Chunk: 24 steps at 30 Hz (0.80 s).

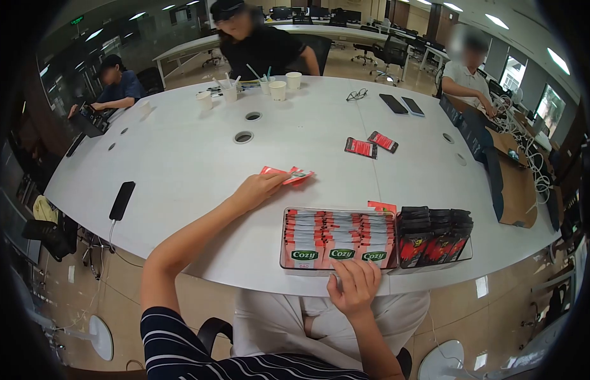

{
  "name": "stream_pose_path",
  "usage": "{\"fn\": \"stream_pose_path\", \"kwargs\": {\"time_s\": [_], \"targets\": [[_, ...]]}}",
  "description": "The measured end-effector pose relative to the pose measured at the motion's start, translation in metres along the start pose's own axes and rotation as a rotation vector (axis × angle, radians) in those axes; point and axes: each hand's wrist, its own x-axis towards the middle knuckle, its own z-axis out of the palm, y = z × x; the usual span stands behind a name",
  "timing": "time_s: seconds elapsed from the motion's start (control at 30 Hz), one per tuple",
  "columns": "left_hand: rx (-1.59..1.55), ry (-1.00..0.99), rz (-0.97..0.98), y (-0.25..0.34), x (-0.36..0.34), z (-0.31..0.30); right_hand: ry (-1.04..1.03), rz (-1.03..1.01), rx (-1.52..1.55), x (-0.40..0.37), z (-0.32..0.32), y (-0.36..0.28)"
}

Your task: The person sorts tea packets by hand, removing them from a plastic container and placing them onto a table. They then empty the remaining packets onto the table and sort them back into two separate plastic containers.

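Our left hand (260, 189) lay stretched out over the white table (181, 158), fingertips resting on the red packets (288, 175) near the middle. We could not tell whether the fingers had closed on them. Our right hand (354, 286) was at the near edge, fingers loosely spread and touching the near wall of the clear tray (285, 250), holding nothing. In the tray stood rows of white packets (336, 235), with black packets (434, 234) to their right. Two red sachets (371, 145) lay farther off to the right, and a black phone (122, 200) lay at the left.
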Motion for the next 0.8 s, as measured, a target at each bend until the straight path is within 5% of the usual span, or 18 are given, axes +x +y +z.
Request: {"fn": "stream_pose_path", "kwargs": {"time_s": [0.17,0.37,0.5,0.6,0.7,0.8], "targets": [[0.009,0.036,-0.213,0.005,-0.054,-0.045,0.002,-0.008,0.008,0.000,0.000,-0.001],[-0.038,0.359,-0.272,0.042,-0.073,-0.063,-0.043,0.029,0.044,0.003,-0.003,-0.002],[0.080,0.529,-0.038,0.114,-0.070,-0.078,0.040,0.179,0.429,0.012,-0.014,-0.015],[0.248,0.468,0.190,0.147,-0.075,-0.075,-0.013,0.531,1.057,0.053,-0.029,-0.053],[0.235,0.477,0.234,0.168,-0.073,-0.062,0.067,0.702,1.220,0.083,-0.020,-0.078],[0.121,0.582,0.197,0.162,-0.077,-0.042,-0.084,0.595,0.977,0.075,-0.005,-0.058]]}}
